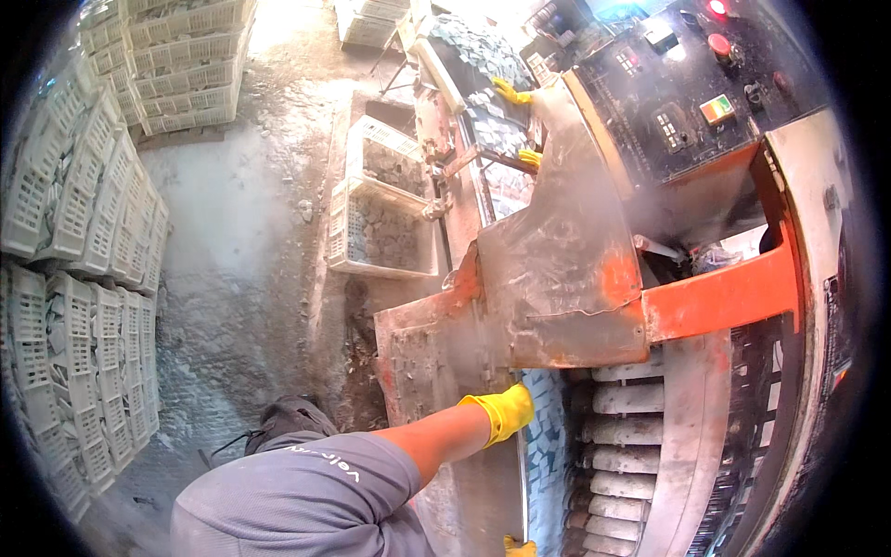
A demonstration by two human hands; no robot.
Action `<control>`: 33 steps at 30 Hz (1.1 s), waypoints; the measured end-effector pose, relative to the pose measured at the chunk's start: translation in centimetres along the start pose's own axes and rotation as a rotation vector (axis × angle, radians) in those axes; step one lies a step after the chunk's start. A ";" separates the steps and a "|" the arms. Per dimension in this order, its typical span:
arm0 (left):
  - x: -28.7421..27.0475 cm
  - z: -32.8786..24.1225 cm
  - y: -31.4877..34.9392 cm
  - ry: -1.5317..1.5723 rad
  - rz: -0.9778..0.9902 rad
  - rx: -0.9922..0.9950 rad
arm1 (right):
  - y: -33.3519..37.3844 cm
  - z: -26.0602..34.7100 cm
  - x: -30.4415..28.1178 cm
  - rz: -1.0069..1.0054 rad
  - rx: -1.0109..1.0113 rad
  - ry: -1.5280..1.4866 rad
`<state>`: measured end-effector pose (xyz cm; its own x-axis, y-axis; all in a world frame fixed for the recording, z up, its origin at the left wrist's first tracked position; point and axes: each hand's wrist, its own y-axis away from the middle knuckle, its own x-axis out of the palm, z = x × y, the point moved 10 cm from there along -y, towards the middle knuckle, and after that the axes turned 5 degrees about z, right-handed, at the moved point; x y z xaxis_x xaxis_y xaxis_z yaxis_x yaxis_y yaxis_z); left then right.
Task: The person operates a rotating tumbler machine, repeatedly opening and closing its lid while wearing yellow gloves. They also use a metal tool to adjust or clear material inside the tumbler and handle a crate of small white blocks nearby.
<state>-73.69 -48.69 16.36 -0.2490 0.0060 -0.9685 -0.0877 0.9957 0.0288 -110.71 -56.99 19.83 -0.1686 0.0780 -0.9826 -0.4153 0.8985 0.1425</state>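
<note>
My left arm reaches right across a dusty metal ledge [478, 483]. My left hand [504, 413], in a yellow glove, is over the edge of a bluish strip covered with small flat tile-like pieces [546, 446]. Its fingers bend down out of sight, so I cannot tell whether they hold a piece. At the lower rim, only part of my yellow-gloved right hand [521, 548] shows, beside the same strip; its grip is cut off from view. Just above my left hand stands a worn metal cover [566, 288].
Right of the strip lie pale rollers [626, 427] and an orange bar [724, 295]. A control panel [691, 84] is at upper right. At the far belt are a co-worker's yellow-gloved hands [510, 90]. Filled plastic crates [79, 362] are stacked left; others [385, 232] stand mid-floor.
</note>
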 end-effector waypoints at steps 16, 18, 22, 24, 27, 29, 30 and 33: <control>-0.5 -0.3 -0.3 -0.012 0.063 0.012 | -0.4 2.6 -0.2 0.095 0.036 0.080; -0.6 -0.1 -0.4 -0.012 0.064 0.009 | -0.4 2.5 -0.4 0.107 0.040 0.091; -0.4 -0.3 -0.5 -0.002 0.087 0.006 | -0.3 1.9 -0.3 0.123 0.049 0.103; -0.2 -0.5 -0.5 0.002 0.098 0.010 | -0.2 1.0 0.1 0.127 0.056 0.111; 0.3 -0.7 -0.9 0.014 0.129 0.019 | 0.1 -0.2 0.3 0.137 0.063 0.121; 0.2 -0.5 -1.4 0.027 0.156 0.024 | 0.0 -0.7 0.2 0.135 0.065 0.125; 0.3 -0.4 -1.5 0.037 0.171 0.025 | 0.0 -1.1 0.3 0.131 0.069 0.126; 0.5 -0.6 -2.1 0.058 0.212 0.040 | -0.4 -3.8 1.2 0.029 0.107 0.115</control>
<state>-74.19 -50.82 15.92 -0.3132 0.2112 -0.9259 0.0104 0.9757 0.2191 -114.12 -58.86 19.05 -0.2829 0.0602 -0.9572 -0.3122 0.9379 0.1512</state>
